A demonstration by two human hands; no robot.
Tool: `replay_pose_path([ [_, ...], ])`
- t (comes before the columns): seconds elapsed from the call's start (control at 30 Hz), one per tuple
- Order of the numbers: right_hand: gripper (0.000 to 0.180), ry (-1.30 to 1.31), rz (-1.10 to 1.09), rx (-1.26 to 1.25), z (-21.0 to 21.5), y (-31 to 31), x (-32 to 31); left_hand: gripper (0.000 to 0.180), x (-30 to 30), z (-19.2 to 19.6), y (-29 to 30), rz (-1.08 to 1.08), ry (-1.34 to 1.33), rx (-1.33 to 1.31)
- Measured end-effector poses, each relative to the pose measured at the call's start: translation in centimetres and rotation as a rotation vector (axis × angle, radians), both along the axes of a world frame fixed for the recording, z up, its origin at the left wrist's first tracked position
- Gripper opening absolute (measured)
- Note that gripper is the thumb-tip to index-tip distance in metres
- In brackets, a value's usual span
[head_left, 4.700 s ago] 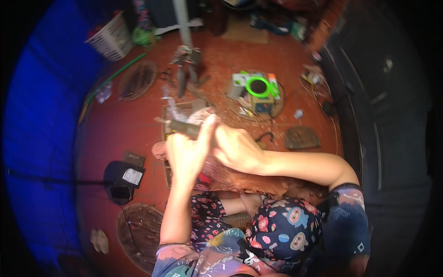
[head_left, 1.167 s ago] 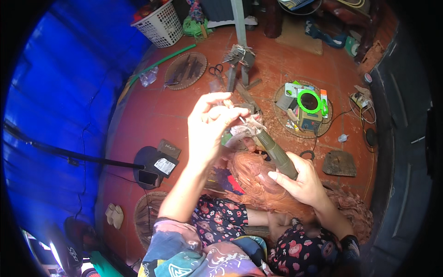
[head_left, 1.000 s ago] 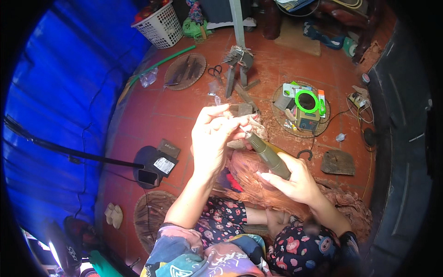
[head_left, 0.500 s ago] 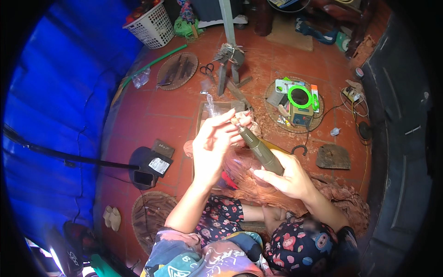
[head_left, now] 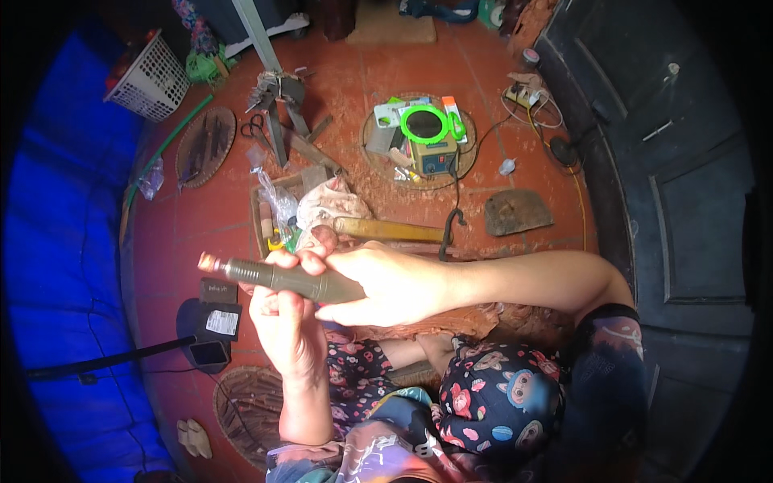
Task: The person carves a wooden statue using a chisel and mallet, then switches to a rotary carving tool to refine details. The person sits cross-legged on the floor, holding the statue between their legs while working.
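Note:
A dark olive rotary tool handpiece point(head_left: 282, 278) is held nearly level in front of me, its ribbed front end pointing left. At its tip is a small reddish-brown sanding drum or wrapped bit point(head_left: 211, 263). My right hand point(head_left: 394, 282) reaches across from the right and is closed around the rear of the handpiece. My left hand point(head_left: 291, 334) comes up from below, its fingers closed about the handpiece's middle. Where the hands meet, some fingers overlap. Beneath my arms lies a large reddish-brown carved wood piece point(head_left: 483, 322), partly hidden.
A tan control box point(head_left: 435, 157) and a green-rimmed round mirror point(head_left: 424, 125) stand on a round mat. A wooden tray point(head_left: 262, 213) holds a cloth point(head_left: 330, 205) and plastic bags. A yellow bar point(head_left: 386, 229) lies beyond my hands. Metal legs point(head_left: 278, 133) stand farther back.
The handpiece has swung from pointing up and away to pointing left, and moved left with my right hand. My left hand has left the tip and now grips the handpiece's body. The view has turned right.

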State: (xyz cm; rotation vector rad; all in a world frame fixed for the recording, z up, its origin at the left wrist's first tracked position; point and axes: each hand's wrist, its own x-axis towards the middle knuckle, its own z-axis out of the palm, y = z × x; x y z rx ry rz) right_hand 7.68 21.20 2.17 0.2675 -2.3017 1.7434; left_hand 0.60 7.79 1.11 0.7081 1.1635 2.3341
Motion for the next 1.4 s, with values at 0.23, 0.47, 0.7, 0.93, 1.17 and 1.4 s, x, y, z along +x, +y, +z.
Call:
replay_pose_path([
  [0.23, 0.038, 0.032, -0.034, 0.138, -3.6, 0.0, -1.2, 0.043, -1.1, -0.9, -2.2, 0.092, 0.027, -0.309],
  [0.47, 0.041, -0.439, 0.452, 0.129, -3.6, 3.5, -2.8, 0.040, -0.7, -3.8, -4.7, 0.227, -0.197, -0.226],
  [0.7, 0.078, -0.709, -0.308, 1.515, -20.4, 24.4, 0.9, 0.039, -2.7, -3.6, -8.3, 0.229, -0.444, 0.087],
  [0.93, 0.085, -1.015, -0.171, 1.797, -25.8, 27.2, 2.4, 0.035, -2.7, -4.4, -11.5, 0.204, -0.522, 0.014],
  [1.17, 0.072, -0.894, -0.303, 1.962, -27.4, 26.4, 0.8, 0.041, -1.9, -4.0, -11.4, 0.292, -0.542, -0.020],
  [1.4, 0.092, -0.766, -0.223, 2.167, -30.9, 29.7, 1.9, 0.039, -1.7, -2.9, -12.9, 0.335, -0.528, -0.028],
])
